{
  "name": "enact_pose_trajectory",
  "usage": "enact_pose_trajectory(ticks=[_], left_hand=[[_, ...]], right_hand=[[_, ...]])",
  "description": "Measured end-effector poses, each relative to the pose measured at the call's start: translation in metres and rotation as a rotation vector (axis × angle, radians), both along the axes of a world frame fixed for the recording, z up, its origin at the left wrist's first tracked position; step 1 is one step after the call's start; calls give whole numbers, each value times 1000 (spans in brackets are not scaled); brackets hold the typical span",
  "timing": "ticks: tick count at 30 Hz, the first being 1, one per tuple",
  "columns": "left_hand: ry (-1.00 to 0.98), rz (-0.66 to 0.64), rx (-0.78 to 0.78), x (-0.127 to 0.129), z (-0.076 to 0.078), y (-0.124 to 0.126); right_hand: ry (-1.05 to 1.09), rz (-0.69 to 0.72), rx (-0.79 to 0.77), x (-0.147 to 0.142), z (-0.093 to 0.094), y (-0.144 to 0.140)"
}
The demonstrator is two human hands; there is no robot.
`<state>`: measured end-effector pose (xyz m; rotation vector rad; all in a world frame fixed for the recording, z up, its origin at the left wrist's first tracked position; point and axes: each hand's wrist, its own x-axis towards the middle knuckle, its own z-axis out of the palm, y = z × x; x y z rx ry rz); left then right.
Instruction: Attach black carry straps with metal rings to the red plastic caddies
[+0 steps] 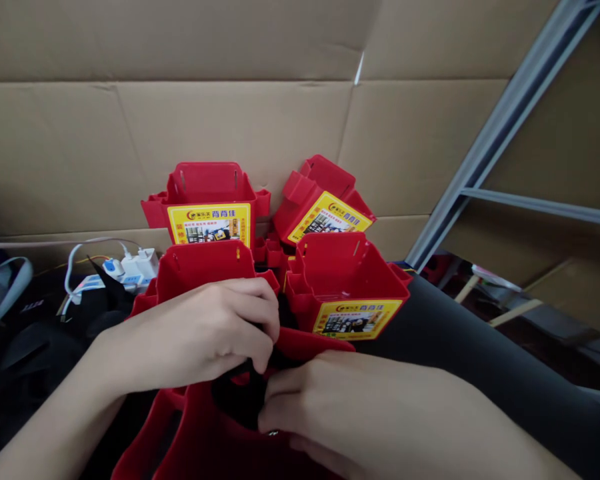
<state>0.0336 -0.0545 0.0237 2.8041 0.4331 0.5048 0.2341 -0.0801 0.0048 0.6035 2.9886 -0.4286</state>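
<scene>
A small black part (243, 393), seemingly light and soft, is pinched closed between the left hand (205, 333) and right hand (340, 407) just above the stiff red bin (200, 440).

Red plastic bin (200, 433) nearest the camera, tilted, small black part (243, 400) at its rim

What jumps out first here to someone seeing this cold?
Bright red plastic bins with yellow labels, clustered mid-frame against a cardboard wall. In front, the left hand and right hand meet over the nearest red bin, pinching something black.
</scene>
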Motion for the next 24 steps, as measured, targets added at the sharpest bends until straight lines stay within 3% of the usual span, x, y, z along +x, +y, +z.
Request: enact_pose_trajectory(ticks=[6, 11, 15, 17, 20, 24], left_hand=[[130, 58, 226, 10, -8, -10], [156, 152, 554, 24, -45, -14], [170, 227, 658, 35, -71, -21], [188, 260, 662, 43, -79, -27], [234, 201, 588, 54, -83, -34], [330, 34, 357, 46, -59, -36]], right_hand=[[135, 53, -207, 16, 27, 21], [517, -2, -105, 32, 28, 49], [496, -33, -48, 26, 15, 61], [403, -28, -100, 20, 9, 63], [351, 31, -202, 14, 5, 65], [350, 140, -285, 12, 7, 67]])
